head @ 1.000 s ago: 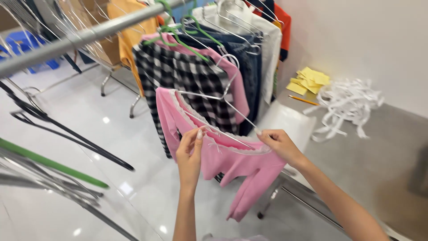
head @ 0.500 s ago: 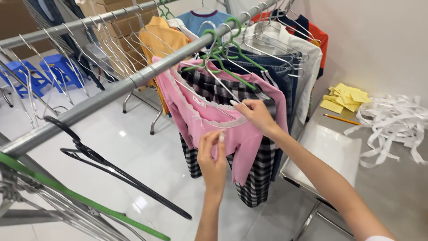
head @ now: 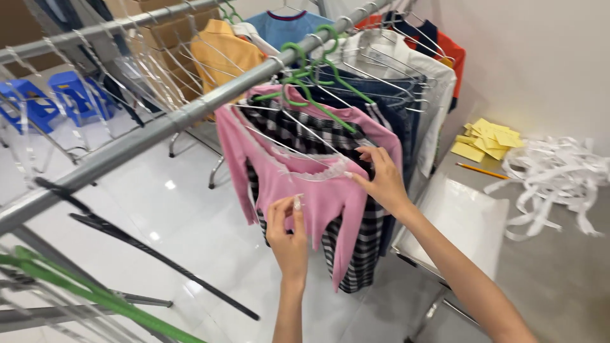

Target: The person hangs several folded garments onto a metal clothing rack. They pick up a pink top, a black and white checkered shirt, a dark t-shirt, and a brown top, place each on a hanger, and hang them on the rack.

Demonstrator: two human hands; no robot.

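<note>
A pink long-sleeved top (head: 298, 184) with a white lace neckline hangs on a wire hanger from the grey metal rail (head: 159, 124). My right hand (head: 381, 178) grips its right shoulder at the neckline. My left hand (head: 287, 232) pinches the fabric at the front of the top, lower down. Right behind it hang a black-and-white checked garment (head: 359, 254), another pink top on a green hanger (head: 311, 89), and dark blue and white clothes (head: 406, 95).
Empty black (head: 146, 248) and green hangers (head: 95, 298) jut in at lower left. A second rail with wire hangers and orange (head: 222, 54) and blue tops runs behind. At right, a grey table (head: 559, 273) carries yellow papers (head: 486, 140), white paper strips (head: 559, 174) and a tray (head: 464, 222). Blue stools (head: 57, 95) stand at left.
The pink top now hangs on the rail among the other clothes. My view moved closer; my left hand shifted lower on the front, while my right hand stayed at the shoulder.
</note>
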